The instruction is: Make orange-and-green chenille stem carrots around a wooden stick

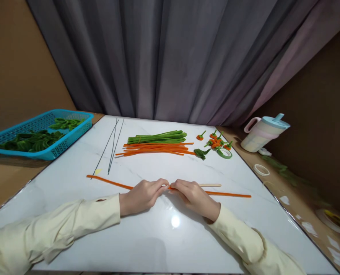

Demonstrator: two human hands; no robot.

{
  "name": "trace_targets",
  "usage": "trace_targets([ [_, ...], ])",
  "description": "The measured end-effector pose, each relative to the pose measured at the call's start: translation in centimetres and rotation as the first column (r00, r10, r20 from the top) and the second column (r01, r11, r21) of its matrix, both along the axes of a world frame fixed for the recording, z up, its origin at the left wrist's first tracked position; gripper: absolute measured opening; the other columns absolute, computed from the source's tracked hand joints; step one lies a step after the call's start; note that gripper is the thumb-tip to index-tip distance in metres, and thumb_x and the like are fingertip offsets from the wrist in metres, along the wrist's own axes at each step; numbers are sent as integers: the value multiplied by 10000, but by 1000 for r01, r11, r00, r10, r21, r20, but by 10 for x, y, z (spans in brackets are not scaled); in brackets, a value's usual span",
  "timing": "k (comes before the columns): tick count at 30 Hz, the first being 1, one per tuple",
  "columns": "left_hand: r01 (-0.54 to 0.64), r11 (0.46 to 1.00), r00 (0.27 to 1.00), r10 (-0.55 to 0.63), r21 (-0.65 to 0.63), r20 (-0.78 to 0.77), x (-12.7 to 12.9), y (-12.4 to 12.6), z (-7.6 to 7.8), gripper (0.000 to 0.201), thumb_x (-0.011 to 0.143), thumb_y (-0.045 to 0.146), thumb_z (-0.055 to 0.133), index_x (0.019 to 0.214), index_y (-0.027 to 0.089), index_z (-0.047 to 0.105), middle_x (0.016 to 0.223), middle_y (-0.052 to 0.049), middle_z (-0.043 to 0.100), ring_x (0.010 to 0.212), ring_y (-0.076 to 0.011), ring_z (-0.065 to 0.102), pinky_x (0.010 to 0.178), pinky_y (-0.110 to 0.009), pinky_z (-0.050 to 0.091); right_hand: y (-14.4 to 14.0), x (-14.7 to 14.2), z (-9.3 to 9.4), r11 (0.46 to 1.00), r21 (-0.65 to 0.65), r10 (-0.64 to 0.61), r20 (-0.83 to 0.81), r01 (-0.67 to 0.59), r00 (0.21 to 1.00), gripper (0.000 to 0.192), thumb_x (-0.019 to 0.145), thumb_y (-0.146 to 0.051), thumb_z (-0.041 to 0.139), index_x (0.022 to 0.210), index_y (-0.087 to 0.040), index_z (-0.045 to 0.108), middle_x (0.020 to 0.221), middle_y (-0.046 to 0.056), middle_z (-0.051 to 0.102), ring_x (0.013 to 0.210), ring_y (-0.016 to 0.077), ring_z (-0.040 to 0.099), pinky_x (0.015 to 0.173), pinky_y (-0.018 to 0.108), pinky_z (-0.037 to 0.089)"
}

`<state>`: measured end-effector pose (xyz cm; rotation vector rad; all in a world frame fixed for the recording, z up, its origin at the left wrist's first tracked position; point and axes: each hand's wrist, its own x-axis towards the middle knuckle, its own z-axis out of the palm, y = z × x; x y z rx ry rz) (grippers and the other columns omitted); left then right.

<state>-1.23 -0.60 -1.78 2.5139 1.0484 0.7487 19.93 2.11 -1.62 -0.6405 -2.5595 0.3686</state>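
My left hand (147, 194) and my right hand (193, 194) meet at the middle of the white marbled board, fingertips pinched close together. Between them runs a long orange pipe cleaner (230, 194), whose ends stick out to both sides. A thin pale wooden stick (211, 185) pokes out beyond my right fingers; its other end is hidden by the hands. Both hands are closed on the pipe cleaner. Behind them lie a pile of orange pipe cleaners (158, 149) and a bundle of green pipe cleaners (158, 137).
Several small orange pieces with green stems (215, 143) lie near a green tape roll (224, 153). Thin dark wires (112, 149) are at left. A blue basket (49, 153) holds green leaf shapes. A tumbler (263, 133) and a white ring (261, 170) stand at right.
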Motion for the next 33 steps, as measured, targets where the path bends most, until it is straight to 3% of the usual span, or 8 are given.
trace_targets([
  [3, 11, 1000, 1000, -11, 18, -7, 0, 0, -1, 231, 961, 217, 283, 1043, 146, 487, 825, -38, 670, 589, -126, 618, 539, -227, 452, -1, 0, 1, 999, 40, -8, -20, 8, 1000, 214, 931, -134, 317, 901, -155, 527, 738, 60, 580, 606, 150, 520, 543, 236, 399],
  [6, 25, 998, 1000, -24, 60, -11, 0, 0, -2, 221, 961, 211, 295, 1035, 154, 495, 819, -29, 674, 604, -124, 628, 528, -220, 442, -3, -1, 2, 1000, -6, 8, -53, -9, 999, 229, 927, -150, 327, 848, -153, 542, 695, 57, 575, 581, 146, 511, 530, 231, 392],
  [9, 46, 990, 998, -40, 137, -45, 1, 0, -1, 221, 964, 203, 294, 1007, 159, 507, 784, -20, 663, 623, -125, 627, 525, -220, 436, -5, -3, 4, 993, -113, 2, -114, -15, 993, 211, 901, -161, 372, 791, -154, 553, 672, 56, 589, 565, 139, 514, 530, 227, 392],
  [14, 149, 940, 982, -103, 306, -161, 2, 2, 4, 224, 951, 209, 316, 1057, 110, 486, 859, -88, 625, 777, -177, 596, 685, -289, 477, -8, -5, 6, 964, -264, -79, -190, 26, 979, 220, 869, -180, 456, 675, -151, 554, 580, 19, 574, 513, 108, 489, 514, 206, 371],
  [17, 210, 896, 959, -112, 392, -259, 1, 2, 4, 185, 952, 221, 337, 959, 130, 498, 756, -51, 587, 672, -165, 556, 608, -283, 458, -6, -5, 11, 904, -427, -111, -156, 34, 982, 246, 847, -231, 519, 617, -146, 546, 501, -9, 516, 459, 89, 424, 466, 197, 332],
  [24, 386, 754, 875, -116, 531, -470, -3, 0, 9, 214, 907, 66, 294, 879, 131, 496, 619, -5, 484, 509, -141, 456, 364, -269, 336, -2, -1, 21, 623, -782, -50, -77, -30, 996, 283, 790, -379, 623, 675, -121, 630, 508, 0, 552, 439, 88, 464, 449, 198, 371],
  [30, 447, 680, 867, -170, 581, -468, -3, 1, 16, 206, 890, 72, 340, 817, 115, 528, 629, -26, 522, 527, -137, 480, 376, -266, 354, 0, 0, 19, 162, -980, -53, -128, -118, 990, 309, 681, -376, 747, 706, -89, 635, 547, 23, 611, 358, 63, 459, 336, 169, 340],
  [33, 415, 662, 898, -185, 624, -400, -3, 1, 16, 191, 892, 79, 355, 889, 77, 546, 614, -26, 539, 511, -131, 481, 404, -260, 360, 3, 1, 18, 10, -967, -56, -253, -253, 966, 253, 718, -310, 724, 745, -68, 655, 563, 30, 623, 325, 34, 406, 294, 154, 270],
])
